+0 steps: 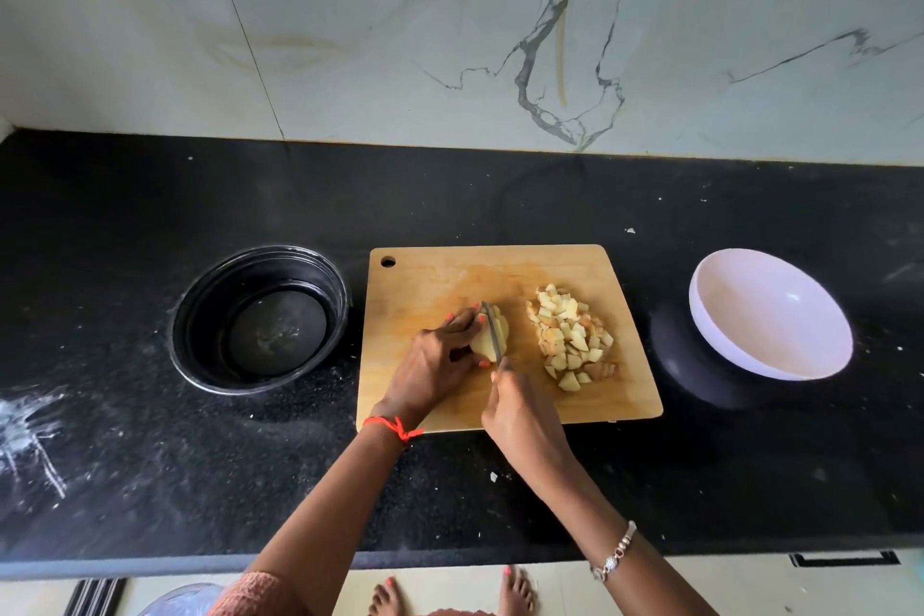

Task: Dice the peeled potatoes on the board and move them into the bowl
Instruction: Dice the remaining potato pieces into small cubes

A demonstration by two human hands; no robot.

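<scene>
A wooden cutting board (425, 280) lies on the black counter. In its middle my left hand (440, 365) holds down a peeled potato (487, 343). My right hand (520, 410) grips a knife (493, 333), and the blade is sunk lengthwise into that potato. A pile of diced potato pieces (570, 338) lies on the board's right half. The white bowl (770, 315), tilted toward me and with nothing in it, stands to the right of the board.
A black round container (260, 318) sits left of the board, with nothing in it. The black counter (500, 200) runs to a marble wall behind. White smears mark the counter's left end. My bare feet show below the counter's front edge.
</scene>
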